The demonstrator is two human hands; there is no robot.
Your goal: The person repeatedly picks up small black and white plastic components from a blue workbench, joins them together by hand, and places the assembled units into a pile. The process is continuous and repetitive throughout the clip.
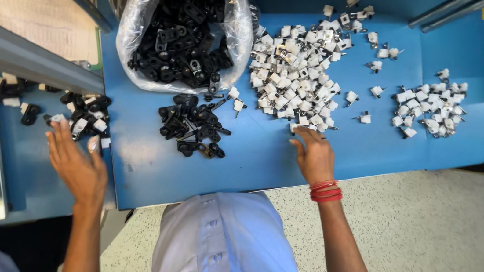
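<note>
blue covers the whole bench [145, 173] where we work, and it makes the small parts easy to pick out. our right hand [313, 156], with red bangles [326, 190] at the wrist, reaches to the near edge of the big heap of white plastic clips [296, 69]; the fingers are bent down onto the nearest clips and seem to be closing on one or two, though we cannot tell whether anything is really pinched. our left hand [76, 162] stretches out to the side over a lower blue tray [28, 171], fingers loosely spread, the tips touching a mixed scatter of black and white pieces [81, 119] lying there. between the two hands sits a small pile of black brackets [191, 126], spilled just in front of a clear plastic bag [145, 19] that holds many more of the same; the bag's mouth lies open toward us, probably so the parts come within easy reach. a second, smaller cluster of white clips [430, 107] lies well apart to the right, as if sorted away from the main heap. our pale blue shirt [228, 245] shows at the bottom, pressed close against the bench edge.
</note>
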